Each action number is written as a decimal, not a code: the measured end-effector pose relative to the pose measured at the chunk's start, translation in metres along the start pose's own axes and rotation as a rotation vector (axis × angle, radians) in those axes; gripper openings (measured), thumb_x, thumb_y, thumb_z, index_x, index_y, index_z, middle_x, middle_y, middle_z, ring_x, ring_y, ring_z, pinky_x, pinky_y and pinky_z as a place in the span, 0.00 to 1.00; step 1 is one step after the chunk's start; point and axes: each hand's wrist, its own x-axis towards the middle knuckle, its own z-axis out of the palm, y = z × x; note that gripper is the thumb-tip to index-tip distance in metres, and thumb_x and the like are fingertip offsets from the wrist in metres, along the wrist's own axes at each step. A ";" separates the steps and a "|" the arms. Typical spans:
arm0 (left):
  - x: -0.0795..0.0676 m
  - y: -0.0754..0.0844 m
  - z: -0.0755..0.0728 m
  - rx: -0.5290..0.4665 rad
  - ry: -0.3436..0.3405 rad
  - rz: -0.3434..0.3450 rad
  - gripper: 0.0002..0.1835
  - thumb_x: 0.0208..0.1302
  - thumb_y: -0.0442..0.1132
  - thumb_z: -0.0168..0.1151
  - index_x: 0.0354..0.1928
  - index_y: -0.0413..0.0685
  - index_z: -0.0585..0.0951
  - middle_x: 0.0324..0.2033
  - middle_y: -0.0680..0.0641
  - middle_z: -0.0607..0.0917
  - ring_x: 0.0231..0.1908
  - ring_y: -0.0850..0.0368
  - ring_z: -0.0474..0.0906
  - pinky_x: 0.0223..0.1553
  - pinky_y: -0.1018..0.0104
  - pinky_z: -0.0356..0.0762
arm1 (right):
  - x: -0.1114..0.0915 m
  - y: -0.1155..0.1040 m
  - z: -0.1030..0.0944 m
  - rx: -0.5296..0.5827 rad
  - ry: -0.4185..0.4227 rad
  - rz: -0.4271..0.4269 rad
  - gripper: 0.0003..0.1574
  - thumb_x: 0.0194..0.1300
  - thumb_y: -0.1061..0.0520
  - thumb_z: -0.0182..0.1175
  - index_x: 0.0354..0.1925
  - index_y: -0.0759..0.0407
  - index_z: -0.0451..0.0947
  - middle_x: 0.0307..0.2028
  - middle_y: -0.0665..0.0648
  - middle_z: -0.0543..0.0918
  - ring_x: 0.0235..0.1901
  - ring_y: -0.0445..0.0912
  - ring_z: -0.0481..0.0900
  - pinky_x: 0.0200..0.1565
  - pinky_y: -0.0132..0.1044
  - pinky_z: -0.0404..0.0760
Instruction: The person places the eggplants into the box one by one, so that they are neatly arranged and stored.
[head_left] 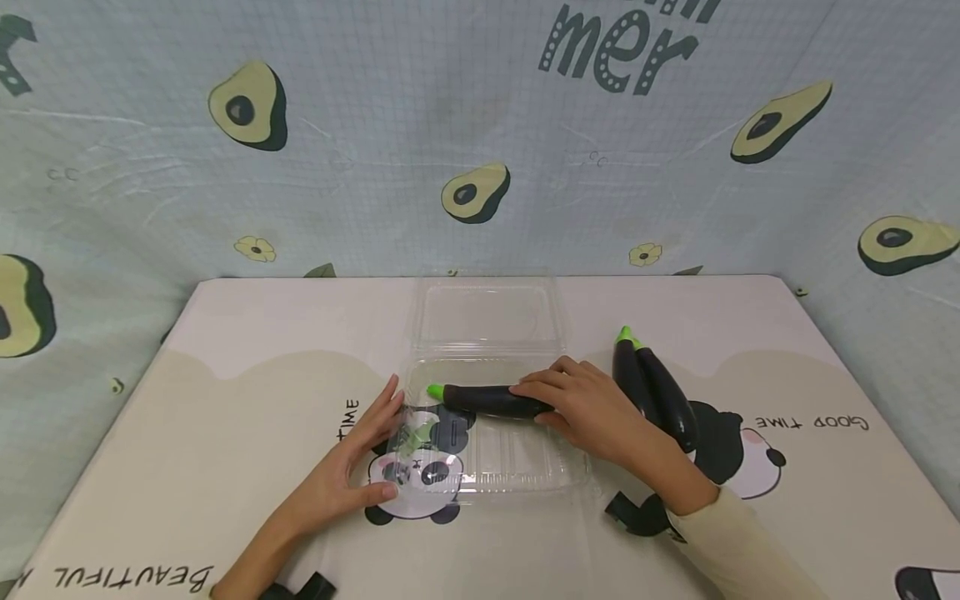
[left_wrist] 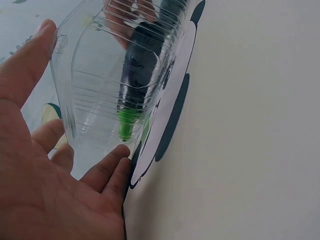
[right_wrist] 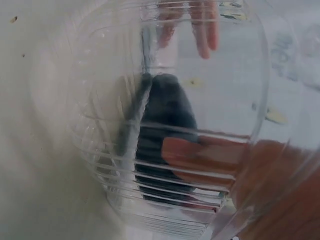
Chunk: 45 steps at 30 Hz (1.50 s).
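Observation:
A clear plastic clamshell container lies unfolded on the table, its lid laid back on the far side. Inside its base, a toy eggplant lies crosswise, with its bright green stem toward the left wall. My right hand grips the dark right end of this eggplant from above. At the container's left side, my left hand touches the rim, its fingers fairly straight and thumb spread. Through the ribbed wall, the right wrist view shows the eggplant's rounded dark end beside the right hand's fingers.
Two more eggplants, one nearer and one behind it, lie side by side right of the container, partly behind the right forearm. A printed tablecloth with panda figures covers the table. An avocado-patterned curtain hangs beyond the far edge.

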 end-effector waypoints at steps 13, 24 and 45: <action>0.000 0.001 -0.001 0.004 0.001 0.002 0.50 0.49 0.30 0.67 0.74 0.40 0.52 0.75 0.48 0.41 0.68 0.44 0.58 0.66 0.70 0.58 | 0.002 -0.001 0.000 -0.020 -0.017 0.029 0.30 0.53 0.56 0.72 0.55 0.48 0.79 0.51 0.47 0.81 0.47 0.45 0.75 0.39 0.36 0.76; -0.001 0.002 0.000 0.006 0.006 -0.018 0.50 0.50 0.30 0.67 0.74 0.41 0.52 0.75 0.48 0.41 0.68 0.43 0.58 0.66 0.70 0.57 | 0.002 -0.002 0.003 -0.042 -0.007 0.061 0.29 0.52 0.57 0.73 0.54 0.48 0.80 0.47 0.48 0.81 0.47 0.45 0.76 0.39 0.37 0.76; 0.000 0.001 0.001 0.001 0.002 -0.014 0.50 0.50 0.29 0.67 0.74 0.40 0.52 0.75 0.48 0.41 0.68 0.44 0.58 0.66 0.70 0.57 | -0.003 -0.003 0.003 -0.046 0.071 0.120 0.25 0.52 0.58 0.73 0.50 0.49 0.82 0.44 0.51 0.80 0.42 0.45 0.78 0.37 0.37 0.80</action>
